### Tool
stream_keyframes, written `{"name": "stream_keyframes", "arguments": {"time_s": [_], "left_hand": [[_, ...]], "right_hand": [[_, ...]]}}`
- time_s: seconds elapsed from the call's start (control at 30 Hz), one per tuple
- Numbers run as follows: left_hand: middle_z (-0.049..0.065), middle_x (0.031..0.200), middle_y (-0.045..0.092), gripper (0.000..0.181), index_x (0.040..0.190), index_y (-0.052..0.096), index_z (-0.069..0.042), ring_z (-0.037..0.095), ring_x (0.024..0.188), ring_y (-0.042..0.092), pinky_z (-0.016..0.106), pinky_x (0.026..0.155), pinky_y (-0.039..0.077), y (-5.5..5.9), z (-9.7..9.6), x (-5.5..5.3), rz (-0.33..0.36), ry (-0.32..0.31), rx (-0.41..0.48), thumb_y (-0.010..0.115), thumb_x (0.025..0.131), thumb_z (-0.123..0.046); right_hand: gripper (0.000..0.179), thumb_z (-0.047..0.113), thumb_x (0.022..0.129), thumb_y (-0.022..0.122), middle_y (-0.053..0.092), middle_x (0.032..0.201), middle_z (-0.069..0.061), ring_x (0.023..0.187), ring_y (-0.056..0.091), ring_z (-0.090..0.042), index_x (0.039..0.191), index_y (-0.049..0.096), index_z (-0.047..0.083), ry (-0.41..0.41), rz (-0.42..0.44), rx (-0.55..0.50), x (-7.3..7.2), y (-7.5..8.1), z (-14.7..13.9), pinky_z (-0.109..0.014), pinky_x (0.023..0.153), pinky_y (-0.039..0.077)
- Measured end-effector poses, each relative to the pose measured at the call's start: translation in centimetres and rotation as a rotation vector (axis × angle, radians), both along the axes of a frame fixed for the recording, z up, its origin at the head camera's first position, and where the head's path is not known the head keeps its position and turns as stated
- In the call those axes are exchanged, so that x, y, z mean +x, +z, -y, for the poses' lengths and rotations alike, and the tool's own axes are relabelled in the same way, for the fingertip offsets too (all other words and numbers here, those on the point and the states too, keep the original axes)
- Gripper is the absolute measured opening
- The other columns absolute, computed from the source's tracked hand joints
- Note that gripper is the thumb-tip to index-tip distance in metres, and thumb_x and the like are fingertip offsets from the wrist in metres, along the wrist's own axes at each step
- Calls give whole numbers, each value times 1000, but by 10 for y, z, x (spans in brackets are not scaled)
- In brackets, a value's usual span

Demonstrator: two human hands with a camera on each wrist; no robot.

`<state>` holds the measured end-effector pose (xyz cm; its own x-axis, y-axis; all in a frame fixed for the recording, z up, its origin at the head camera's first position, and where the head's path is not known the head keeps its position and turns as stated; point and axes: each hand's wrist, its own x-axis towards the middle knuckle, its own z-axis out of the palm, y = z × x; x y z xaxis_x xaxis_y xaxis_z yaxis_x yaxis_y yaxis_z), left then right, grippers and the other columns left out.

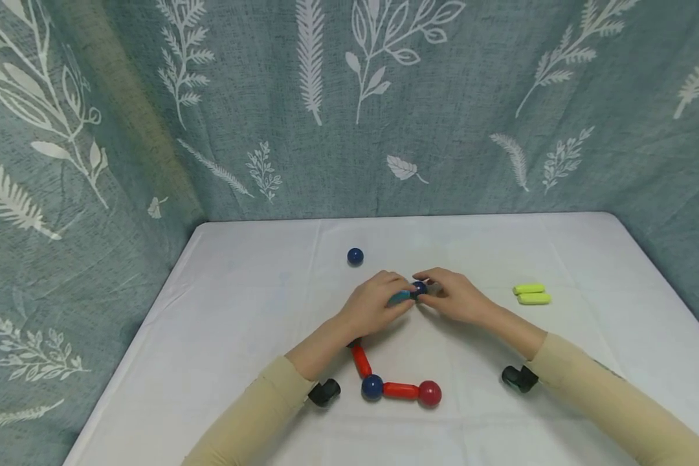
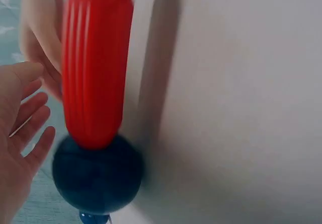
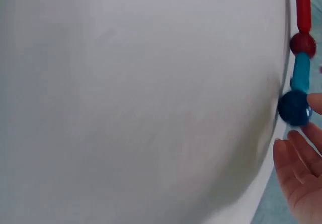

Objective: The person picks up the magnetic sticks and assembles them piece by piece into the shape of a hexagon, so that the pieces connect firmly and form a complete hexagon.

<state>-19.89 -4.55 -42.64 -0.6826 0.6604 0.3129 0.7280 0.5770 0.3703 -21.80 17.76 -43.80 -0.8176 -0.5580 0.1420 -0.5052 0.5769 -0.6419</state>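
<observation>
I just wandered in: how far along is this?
Looks done: two red rods joined at a blue ball, one ending in a red ball. In hand: left fingers hold a cyan rod, right fingers a second blue ball. Apparently remaining: the far blue ball and lime rods, unattached.

You're seeing navy balls [image 3: 293,109], a turquoise rod [image 3: 301,72], red rods [image 1: 400,390], lime rods [image 1: 534,299] — and the teal curtain [image 1: 472,103] is showing white sprigs [image 1: 310,58] (all leafy).

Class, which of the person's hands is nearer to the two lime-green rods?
The right hand. It is left of the lime-green rods, apart from them; the left hand is farther left, with the right hand between it and them.
</observation>
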Motion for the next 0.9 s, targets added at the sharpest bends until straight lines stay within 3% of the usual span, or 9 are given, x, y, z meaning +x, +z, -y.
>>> {"name": "stream_keyframes", "arguments": {"time_s": [0.17,0.37,0.57,0.9], "left_hand": [[5,131,58,44,136,57,-13,20,122,51,34,101,43,-4,-4,-20,133,26,-116,62,97,-32],[5,134,57,46,142,51,-17,20,124,51,36,102,43,-10,-7,-24,253,37,-138,59,99,-30],[3,132,59,42,141,53,-18,19,123,53,36,100,44,-13,-7,-24,248,61,-112,57,100,-29],[2,132,60,42,139,55,-19,20,122,54,37,98,44,-19,-11,-26,227,80,-87,58,99,-30]], "right_hand": [[28,11,94,64,64,119,-11,106,59,-29,121,65,6,-80,-41,11,5,4,-28,-41,80,53],[23,8,93,63,65,117,-17,109,57,-37,115,68,4,-218,-88,62,14,13,-71,-52,86,48],[26,12,94,63,59,122,-28,118,47,-49,115,66,-2,-350,-67,138,18,20,-111,-63,96,35],[34,16,90,68,58,117,-32,107,54,-47,114,64,-8,-382,35,218,11,11,-125,-58,87,44]]}}
